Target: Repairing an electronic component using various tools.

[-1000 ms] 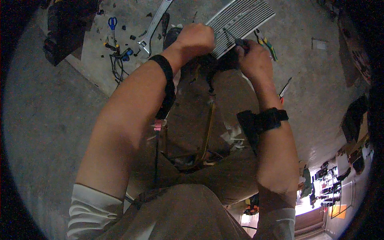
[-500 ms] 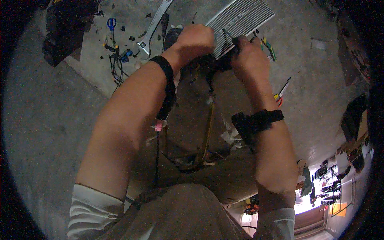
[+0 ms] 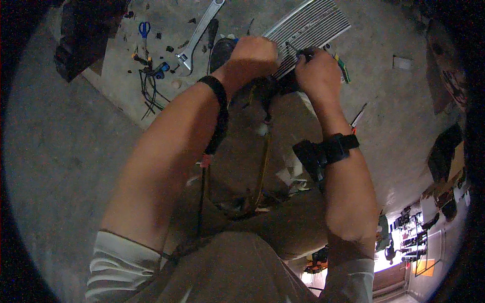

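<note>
A silver finned metal panel (image 3: 318,25), like a heat sink, lies tilted at the top of the view. At its lower left edge, my left hand (image 3: 255,53) is closed in a fist; whatever its fingers hold is hidden. My right hand (image 3: 319,73) wraps round the dark handle of a slim screwdriver (image 3: 291,46), whose thin shaft points up and left over the fins. Dark material (image 3: 265,91) sits below and between both hands, too dim to make out. Each wrist wears a black strap.
To the left on the concrete floor lie a large adjustable wrench (image 3: 196,43), a dark-handled tool (image 3: 212,31), blue-handled scissors (image 3: 144,29) and dark cables (image 3: 147,91). Green-handled pliers (image 3: 344,69) and an orange-handled tool (image 3: 357,118) lie right. A dark box (image 3: 83,40) stands far left.
The view has shifted slightly, so floor things sit a little lower and to the right. My left fist stays at the panel's edge. The screwdriver stays over the fins in my right hand.
</note>
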{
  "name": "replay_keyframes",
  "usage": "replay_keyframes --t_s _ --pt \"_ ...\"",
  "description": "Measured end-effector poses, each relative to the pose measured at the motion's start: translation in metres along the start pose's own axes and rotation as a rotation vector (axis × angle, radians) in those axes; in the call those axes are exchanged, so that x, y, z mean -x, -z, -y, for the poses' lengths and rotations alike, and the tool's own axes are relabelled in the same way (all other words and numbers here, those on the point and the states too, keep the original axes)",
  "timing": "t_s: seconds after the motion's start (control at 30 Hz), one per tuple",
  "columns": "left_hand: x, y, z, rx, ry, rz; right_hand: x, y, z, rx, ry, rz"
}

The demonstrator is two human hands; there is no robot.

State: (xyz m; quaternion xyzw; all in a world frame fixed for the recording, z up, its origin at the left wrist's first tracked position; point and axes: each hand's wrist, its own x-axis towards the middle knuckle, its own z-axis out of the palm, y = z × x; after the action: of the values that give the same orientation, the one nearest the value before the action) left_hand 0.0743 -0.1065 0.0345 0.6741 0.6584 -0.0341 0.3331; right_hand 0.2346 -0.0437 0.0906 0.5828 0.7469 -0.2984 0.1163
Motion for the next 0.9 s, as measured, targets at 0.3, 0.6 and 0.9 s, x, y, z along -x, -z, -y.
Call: replay_keyframes --t_s 0.3,0.6,0.9 --pt "0.002 -0.03 0.001 0.09 -0.077 -0.574 0.003 0.008 0.002 0.234 0.077 0.138" --pt "0.003 -0.046 -0.02 0.268 0.187 -0.782 -0.005 0.02 0.016 0.3 0.199 0.228" --pt "-0.001 -0.055 -0.02 0.383 0.106 -0.891 -0.01 0.009 0.005 0.32 0.124 0.223"
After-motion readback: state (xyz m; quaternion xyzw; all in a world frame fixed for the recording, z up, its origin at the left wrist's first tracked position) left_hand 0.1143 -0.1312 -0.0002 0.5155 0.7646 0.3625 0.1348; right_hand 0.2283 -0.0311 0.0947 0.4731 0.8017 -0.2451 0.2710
